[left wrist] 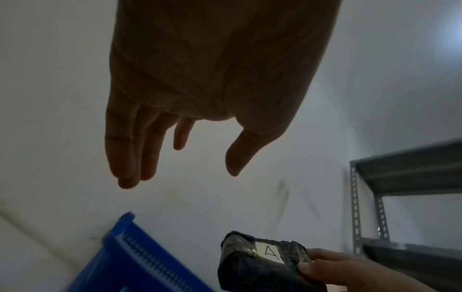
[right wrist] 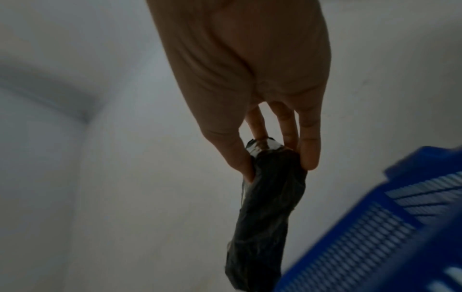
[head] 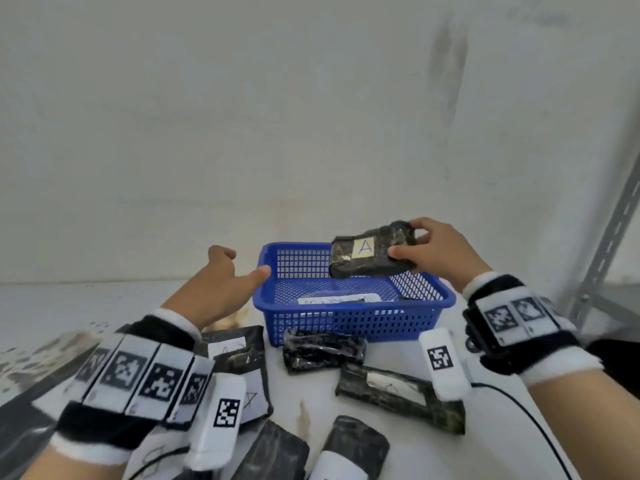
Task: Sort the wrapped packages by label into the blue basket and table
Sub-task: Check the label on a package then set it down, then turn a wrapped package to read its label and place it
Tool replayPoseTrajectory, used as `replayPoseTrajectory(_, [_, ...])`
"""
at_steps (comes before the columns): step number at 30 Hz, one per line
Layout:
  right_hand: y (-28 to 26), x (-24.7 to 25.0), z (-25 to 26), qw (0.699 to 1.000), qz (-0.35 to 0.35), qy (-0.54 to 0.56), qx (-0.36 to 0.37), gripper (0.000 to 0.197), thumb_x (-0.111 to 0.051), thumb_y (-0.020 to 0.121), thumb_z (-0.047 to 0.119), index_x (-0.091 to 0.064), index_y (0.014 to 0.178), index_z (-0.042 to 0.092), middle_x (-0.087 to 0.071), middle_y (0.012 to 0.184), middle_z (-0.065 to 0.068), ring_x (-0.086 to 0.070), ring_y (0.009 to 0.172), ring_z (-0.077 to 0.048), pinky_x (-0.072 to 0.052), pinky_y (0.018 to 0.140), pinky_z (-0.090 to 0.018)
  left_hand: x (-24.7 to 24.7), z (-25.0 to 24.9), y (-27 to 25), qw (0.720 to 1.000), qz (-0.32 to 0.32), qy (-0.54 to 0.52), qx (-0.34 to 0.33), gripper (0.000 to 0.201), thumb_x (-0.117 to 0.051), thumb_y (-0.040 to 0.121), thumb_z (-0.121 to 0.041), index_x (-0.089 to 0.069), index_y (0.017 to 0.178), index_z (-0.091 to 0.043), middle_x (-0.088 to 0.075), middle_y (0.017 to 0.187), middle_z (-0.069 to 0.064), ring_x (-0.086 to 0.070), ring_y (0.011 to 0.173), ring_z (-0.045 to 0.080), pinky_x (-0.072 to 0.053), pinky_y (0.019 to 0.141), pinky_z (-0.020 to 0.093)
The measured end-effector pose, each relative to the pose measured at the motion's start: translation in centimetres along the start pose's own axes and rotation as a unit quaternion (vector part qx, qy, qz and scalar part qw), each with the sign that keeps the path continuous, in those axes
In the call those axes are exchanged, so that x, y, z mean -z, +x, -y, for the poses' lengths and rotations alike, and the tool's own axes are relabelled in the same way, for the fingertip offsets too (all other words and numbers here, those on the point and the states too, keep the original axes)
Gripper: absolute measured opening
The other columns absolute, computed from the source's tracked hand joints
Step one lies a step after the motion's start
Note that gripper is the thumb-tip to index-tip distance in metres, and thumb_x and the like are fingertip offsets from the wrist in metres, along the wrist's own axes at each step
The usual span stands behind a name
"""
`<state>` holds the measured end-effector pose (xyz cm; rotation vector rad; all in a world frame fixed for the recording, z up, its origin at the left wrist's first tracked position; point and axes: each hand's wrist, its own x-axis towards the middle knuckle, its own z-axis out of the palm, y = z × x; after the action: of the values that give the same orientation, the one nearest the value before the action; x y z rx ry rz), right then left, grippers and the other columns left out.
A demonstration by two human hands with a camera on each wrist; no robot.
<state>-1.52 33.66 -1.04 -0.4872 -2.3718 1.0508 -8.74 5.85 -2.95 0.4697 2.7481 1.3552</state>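
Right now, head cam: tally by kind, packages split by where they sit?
Blue basket: 1
Held package, in right hand: 1
Package inside basket: 1 visible
Table packages: at least 6; left wrist hides some
Total: at least 9

Label in blue basket point(head: 353, 323) unreadable; near packages point(head: 349, 448) cut off by frame edge.

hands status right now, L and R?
Left hand: open, holding nothing, beside the blue basket.
Right hand: gripping the black wrapped package labelled A above the basket.
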Motion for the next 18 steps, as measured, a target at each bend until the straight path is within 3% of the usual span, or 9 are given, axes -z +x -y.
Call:
replayPoseTrajectory(1, [1.1, -0.4, -0.7, 0.999, 0.008, -0.04, -0.012, 0.057, -0.079, 0.084, 0.024, -0.056, 0.133, 0.01, -0.067, 0.115, -0.013, -0.069, 0.095, -0.03, -0.059, 0.077, -0.036, -0.3, 0.0, 1.0, 1.0, 0.005, 0.01, 0.011, 0.064, -0.054, 0.097, -0.037, -0.019, 0.144, -0.009, -0.057, 0.097, 0.005, -0.056, 0.078, 0.016, -0.039, 0.073, 0.032])
replayPoseTrajectory(3, [3.2, -1.2, -1.8, 0.99, 0.04, -0.128, -0.031, 0.051, -0.078, 0.085, 0.028, -0.058, 0.127, 0.006, -0.065, 0.118, -0.014, -0.068, 0.1, -0.031, -0.059, 0.086, -0.041, -0.9, 0.2, 2.9, 0.999, 0.011, 0.028, 0.035, 0.066, -0.053, 0.097, -0.031, -0.015, 0.145, -0.006, -0.052, 0.125, 0.015, -0.056, 0.097, 0.024, -0.037, 0.082, 0.032])
replayPoseTrajectory(6, [5.3, -2.0, -2.8, 0.97, 0.102, -0.213, -0.061, 0.038, -0.075, 0.088, 0.033, -0.064, 0.109, 0.003, -0.071, 0.104, -0.012, -0.069, 0.081, -0.024, -0.059, 0.073, -0.033, -2.2, 1.0, 4.9, 0.997, 0.005, 0.054, 0.056, 0.072, -0.05, 0.097, -0.044, -0.013, 0.145, -0.004, -0.034, 0.149, 0.021, -0.047, 0.127, 0.035, -0.037, 0.099, 0.039])
replayPoseTrajectory(8, [6.5, -2.2, -3.8, 0.956, 0.131, -0.255, -0.071, 0.041, -0.074, 0.089, 0.035, -0.067, 0.111, 0.001, -0.073, 0.105, -0.013, -0.07, 0.082, -0.024, -0.056, 0.071, -0.031, -3.6, 1.6, 5.6, 0.995, 0.026, 0.082, 0.058, 0.076, -0.046, 0.097, -0.048, -0.011, 0.148, -0.002, -0.027, 0.153, 0.021, -0.042, 0.133, 0.036, -0.036, 0.106, 0.042])
replayPoseTrajectory(11, [8.0, -2.1, -5.5, 0.952, 0.136, -0.265, -0.066, 0.052, -0.076, 0.087, 0.029, -0.054, 0.129, 0.01, -0.063, 0.125, -0.012, -0.062, 0.097, -0.026, -0.05, 0.078, -0.032, -5.8, 2.2, 6.1, 0.985, 0.078, 0.145, 0.048, 0.072, -0.04, 0.1, -0.045, -0.01, 0.15, -0.002, -0.02, 0.155, 0.018, -0.038, 0.136, 0.035, -0.031, 0.111, 0.041])
replayPoseTrajectory(13, [8.5, -1.9, -6.2, 0.947, 0.15, -0.277, -0.067, 0.051, -0.078, 0.086, 0.028, -0.053, 0.129, 0.014, -0.062, 0.121, -0.011, -0.057, 0.089, -0.021, -0.047, 0.073, -0.028, -6.6, 2.3, 6.4, 0.98, 0.093, 0.17, 0.045, 0.066, -0.036, 0.103, -0.04, -0.011, 0.15, -0.002, -0.017, 0.155, 0.019, -0.037, 0.136, 0.034, -0.029, 0.111, 0.038])
replayPoseTrajectory(15, [8.9, -1.9, -6.8, 0.933, 0.172, -0.307, -0.075, 0.049, -0.077, 0.086, 0.028, -0.055, 0.127, 0.012, -0.061, 0.109, -0.006, -0.056, 0.079, -0.017, -0.043, 0.061, -0.024, -6.8, 2.5, 6.4, 0.979, 0.096, 0.174, 0.044, 0.056, -0.031, 0.105, -0.033, -0.016, 0.147, 0.001, -0.014, 0.155, 0.022, -0.032, 0.138, 0.035, -0.026, 0.112, 0.037])
replayPoseTrajectory(18, [9.3, -2.2, -7.5, 0.921, 0.191, -0.335, -0.06, 0.051, -0.078, 0.086, 0.026, -0.053, 0.128, 0.012, -0.064, 0.108, -0.007, -0.061, 0.079, -0.021, -0.045, 0.061, -0.025, -7.0, 2.4, 6.1, 0.974, 0.108, 0.196, 0.033, 0.026, -0.02, 0.107, -0.02, -0.028, 0.116, 0.004, -0.009, 0.153, 0.027, -0.008, 0.146, 0.036, -0.017, 0.116, 0.042])
